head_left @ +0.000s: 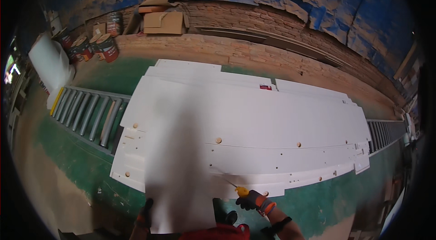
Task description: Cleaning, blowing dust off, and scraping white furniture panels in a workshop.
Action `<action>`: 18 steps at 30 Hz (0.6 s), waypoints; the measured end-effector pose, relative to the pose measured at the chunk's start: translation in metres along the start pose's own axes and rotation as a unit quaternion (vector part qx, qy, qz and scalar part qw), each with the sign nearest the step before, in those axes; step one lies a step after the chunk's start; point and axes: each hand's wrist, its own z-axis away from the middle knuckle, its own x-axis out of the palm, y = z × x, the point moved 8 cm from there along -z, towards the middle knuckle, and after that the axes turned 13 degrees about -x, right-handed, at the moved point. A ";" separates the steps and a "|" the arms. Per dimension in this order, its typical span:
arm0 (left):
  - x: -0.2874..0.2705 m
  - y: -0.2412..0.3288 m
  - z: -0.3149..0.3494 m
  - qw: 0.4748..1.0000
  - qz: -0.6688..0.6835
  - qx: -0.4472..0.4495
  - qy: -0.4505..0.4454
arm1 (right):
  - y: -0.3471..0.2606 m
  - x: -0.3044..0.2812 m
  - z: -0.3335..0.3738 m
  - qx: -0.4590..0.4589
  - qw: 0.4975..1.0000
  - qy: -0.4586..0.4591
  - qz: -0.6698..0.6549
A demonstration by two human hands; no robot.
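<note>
My right hand [254, 200], in a dark and orange glove, is closed round the yellow handle of a screwdriver [242, 191]. Its thin shaft points up and left over the white boards. At the lower left, my left hand [145, 213], in a dark glove, grips the left edge of a narrow white panel [181, 210] in front of my body. The panel's upper part fades into a blurred grey shadow. Large white boards [245, 113] with round holes and small dark holes lie stacked before me.
The boards rest across a roller conveyor [91, 113], whose rollers also show at the right [386, 133]. Paint cans [103, 47] and a cardboard box [164, 22] stand by the brick wall [218, 17]. A small red packet [265, 87] lies on the boards. The floor is green.
</note>
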 end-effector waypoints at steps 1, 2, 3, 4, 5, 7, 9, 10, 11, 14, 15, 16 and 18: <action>-0.002 0.000 -0.005 1.000 0.000 -0.008 0.001 | 0.020 -0.007 -0.003 0.005 0.992 0.075 -0.100; -0.002 0.001 -0.009 1.000 0.001 -0.018 -0.004 | 0.046 -0.015 -0.004 0.009 0.968 0.154 -0.198; -0.002 -0.002 -0.012 1.000 0.001 -0.029 -0.009 | 0.053 -0.034 -0.005 -0.083 0.959 0.220 -0.156; -0.001 -0.001 -0.015 0.999 -0.001 -0.040 -0.015 | 0.078 -0.053 -0.008 -0.070 0.912 0.295 -0.278; -0.001 -0.003 -0.014 0.998 0.000 -0.053 -0.020 | 0.096 -0.067 -0.009 -0.061 0.844 0.361 -0.393; 0.000 -0.004 -0.014 0.996 0.002 -0.081 -0.028 | 0.089 -0.105 -0.010 -0.059 0.804 0.422 -0.415; 0.002 -0.009 -0.013 0.992 0.006 -0.115 -0.042 | 0.065 -0.153 -0.005 -0.090 0.811 0.479 -0.323; 0.017 -0.014 -0.018 0.987 0.001 -0.144 -0.070 | 0.088 -0.191 0.010 -0.094 0.778 0.584 -0.213; 0.034 -0.020 -0.022 0.980 -0.005 -0.174 -0.096 | 0.108 -0.221 0.033 -0.087 0.730 0.671 -0.094; 0.029 -0.016 -0.013 0.967 0.009 -0.234 -0.096 | 0.064 -0.226 0.023 0.003 0.733 0.680 0.022; 0.024 -0.015 -0.012 0.963 0.017 -0.254 -0.090 | 0.042 -0.215 0.020 0.022 0.726 0.686 0.051; 0.018 -0.014 -0.009 0.959 0.021 -0.271 -0.083 | 0.019 -0.200 0.013 -0.063 0.711 0.698 0.053; 0.020 -0.012 -0.006 0.944 0.024 -0.316 -0.087 | 0.008 -0.166 -0.008 -0.200 0.747 0.632 -0.040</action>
